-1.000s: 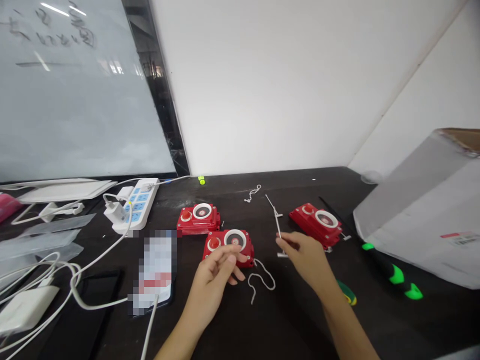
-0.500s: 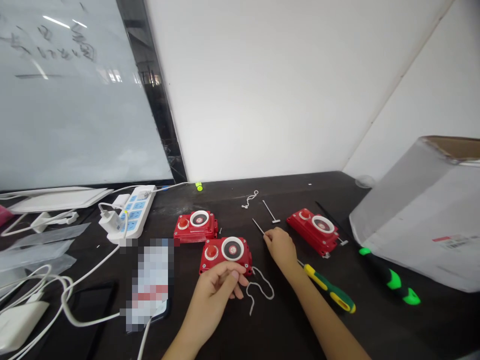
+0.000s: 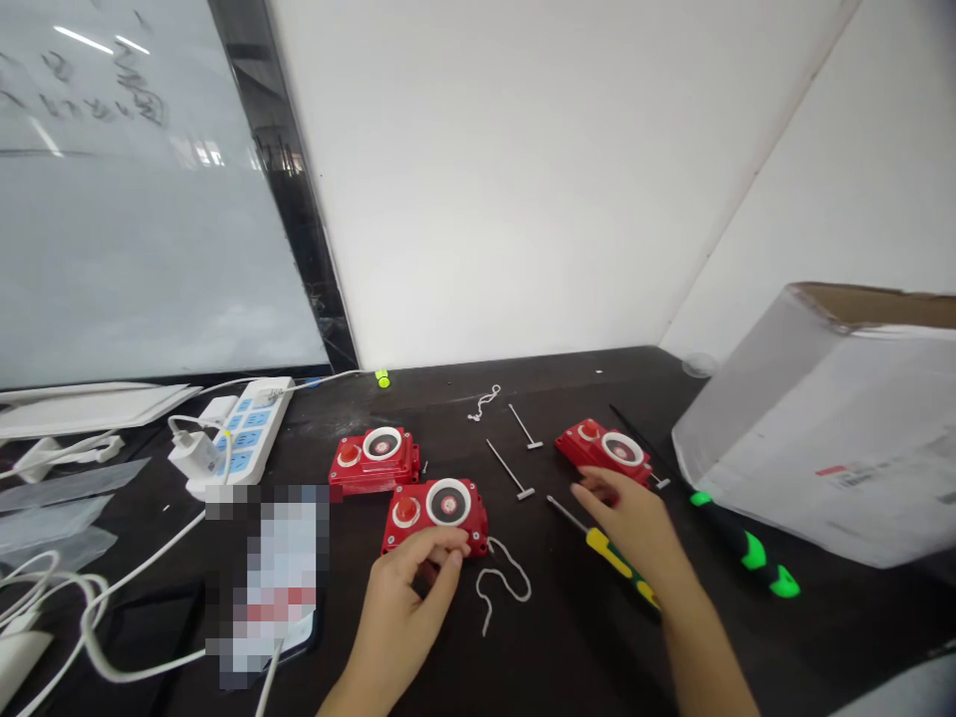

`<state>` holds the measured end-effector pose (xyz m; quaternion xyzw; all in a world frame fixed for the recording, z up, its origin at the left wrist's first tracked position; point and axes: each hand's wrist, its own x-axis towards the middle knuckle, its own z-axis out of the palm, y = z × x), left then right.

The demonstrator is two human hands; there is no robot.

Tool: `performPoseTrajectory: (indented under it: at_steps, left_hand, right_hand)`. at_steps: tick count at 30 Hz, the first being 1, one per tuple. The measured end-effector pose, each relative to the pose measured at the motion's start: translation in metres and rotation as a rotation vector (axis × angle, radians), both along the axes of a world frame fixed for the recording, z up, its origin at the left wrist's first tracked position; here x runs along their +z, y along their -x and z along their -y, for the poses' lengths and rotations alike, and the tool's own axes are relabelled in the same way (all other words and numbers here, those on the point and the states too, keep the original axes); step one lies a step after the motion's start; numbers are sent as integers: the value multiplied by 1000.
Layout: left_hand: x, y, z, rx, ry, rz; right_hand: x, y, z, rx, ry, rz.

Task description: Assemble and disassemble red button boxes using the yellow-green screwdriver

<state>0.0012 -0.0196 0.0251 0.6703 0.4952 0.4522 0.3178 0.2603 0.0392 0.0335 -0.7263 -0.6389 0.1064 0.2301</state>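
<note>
My left hand is at the front edge of the middle red alarm box, thumb and index finger pinched together. What the pinch holds, if anything, is hidden. A grey cord trails in a loop from that box's right side. My right hand has its thumb and fingers apart, over the front of the right red alarm box and above a yellow-green screwdriver, holding nothing visible. Between the hands lies a T-shaped metal rod, with a second T-shaped rod behind it.
Another red alarm box sits behind the middle one. A black-green tool lies beside a white carton at right. At left are a power strip, a pixelated phone and white cables. A short cord lies farther back.
My right hand has let go of the nearer T-shaped rod, which now lies on the table, and moved right towards the right alarm box. My left hand stays pinched at the middle box.
</note>
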Motion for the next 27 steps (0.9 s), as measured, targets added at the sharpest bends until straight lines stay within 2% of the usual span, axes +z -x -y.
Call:
performPoseTrajectory:
  at_steps: [2, 4, 7, 10, 16, 20, 22, 27]
  left_hand:
    - [-4, 2, -2, 116, -297, -231]
    - [-7, 4, -6, 173, -446, -451]
    - [-10, 3, -10, 178, -428, -712]
    - [-15, 2, -14, 164, -376, -824]
    - [-24, 2, -17, 150, -330, -823]
    - [-20, 4, -16, 135, -322, -799]
    - [-17, 7, -15, 113, -328, -792]
    - [-11, 12, -14, -19, -298, -762]
  right_hand:
    - [-10, -29, 23, -69, -8, -4]
    - [-28, -53, 45, -123, -62, -9]
    - [-58, -75, 69, -102, -84, -19]
    - [-75, -79, 78, -90, -110, -23]
    - [-74, -67, 76, -31, -215, -140]
    - [-69, -64, 81, -200, -120, -335]
    - [-67, -64, 84, -279, -94, -493]
    - [-59, -56, 85, -332, -182, -1088]
